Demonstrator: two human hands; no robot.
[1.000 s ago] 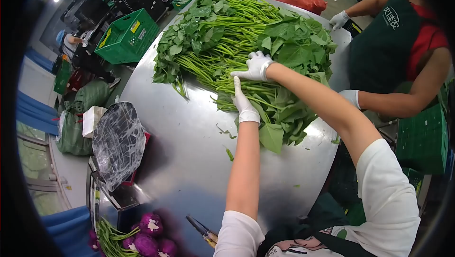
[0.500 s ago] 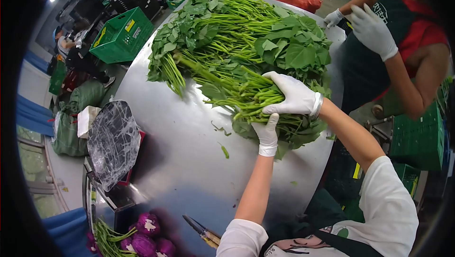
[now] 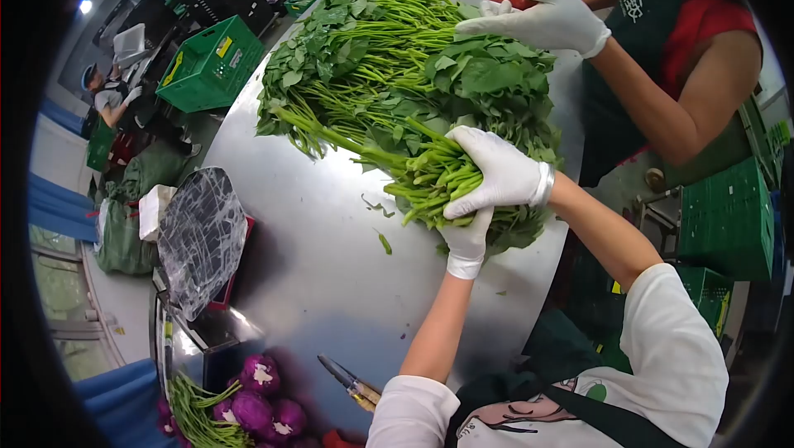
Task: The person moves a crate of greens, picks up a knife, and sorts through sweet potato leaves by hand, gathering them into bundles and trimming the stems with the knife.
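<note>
A bunch of long-stemmed leafy greens (image 3: 438, 179) is gathered at the near edge of a large pile, cut stem ends pointing left. My right hand (image 3: 500, 171), in a white glove, wraps over the top of the bunch, thumb toward the stem ends. From below, my left hand (image 3: 467, 241), also gloved, grips the same bunch; its fingers are mostly hidden under the stems. The big pile of greens (image 3: 372, 59) covers the far part of the metal table (image 3: 306, 258). Small stem scraps (image 3: 384, 241) lie left of my hands.
A co-worker's gloved hand (image 3: 546, 18) reaches over the pile from the right. Knives or scissors with wooden handles (image 3: 351, 382) lie at the front. Purple vegetables (image 3: 256, 411) and a plastic-wrapped scale (image 3: 198, 241) stand left. A green crate (image 3: 211, 64) is beyond the table.
My hands and the bunch have shifted slightly left, with the stem ends turned more toward me. The co-worker's hand has moved left over the pile.
</note>
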